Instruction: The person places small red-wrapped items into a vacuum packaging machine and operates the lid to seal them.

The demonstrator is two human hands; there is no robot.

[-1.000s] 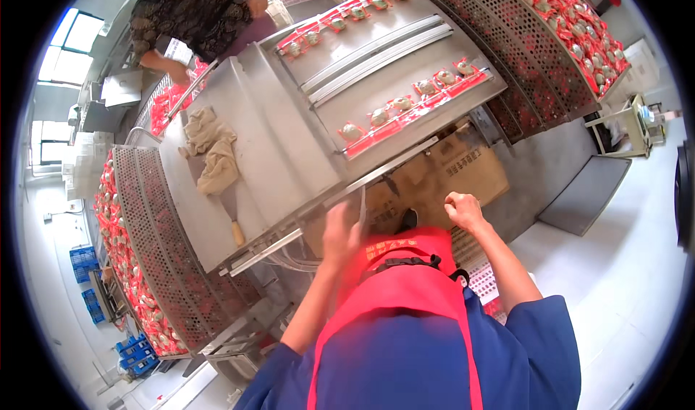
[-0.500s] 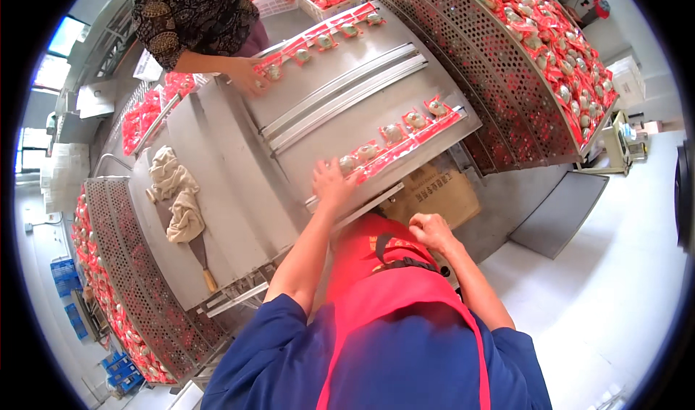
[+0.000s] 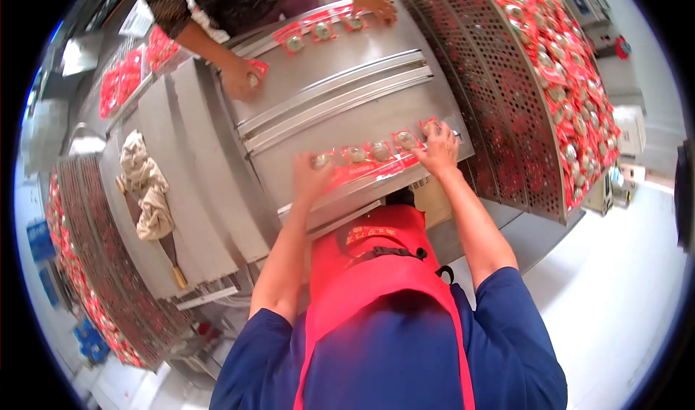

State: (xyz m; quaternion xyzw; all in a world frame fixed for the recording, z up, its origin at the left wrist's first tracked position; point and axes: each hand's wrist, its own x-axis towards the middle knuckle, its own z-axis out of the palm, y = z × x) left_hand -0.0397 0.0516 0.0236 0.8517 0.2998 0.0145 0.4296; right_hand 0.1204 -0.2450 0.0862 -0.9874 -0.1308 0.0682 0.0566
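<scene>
Along the near edge of the metal worktop (image 3: 289,127) lies a row of several red-and-clear packets (image 3: 380,151), each with a round greyish item inside. My left hand (image 3: 310,182) is at the left end of this row, beside the end packet (image 3: 322,161); motion smears its fingers. At the other end, my right hand (image 3: 440,149) rests with fingers apart, its fingertips touching the rightmost packet (image 3: 428,125). The fingers partly cover that packet.
Across the worktop, a co-worker's hand (image 3: 239,81) holds a red packet; the other hand (image 3: 376,6) is beside a far row (image 3: 322,30). Metal rails (image 3: 337,98) run between. A perforated bin (image 3: 499,91) of packets stands right. Left lie a cloth (image 3: 145,178) and a wooden-handled blade (image 3: 170,254).
My right hand has risen from beside my apron to the row's right end. My left hand has shifted slightly left. The co-worker's second hand has reached the far row's right end.
</scene>
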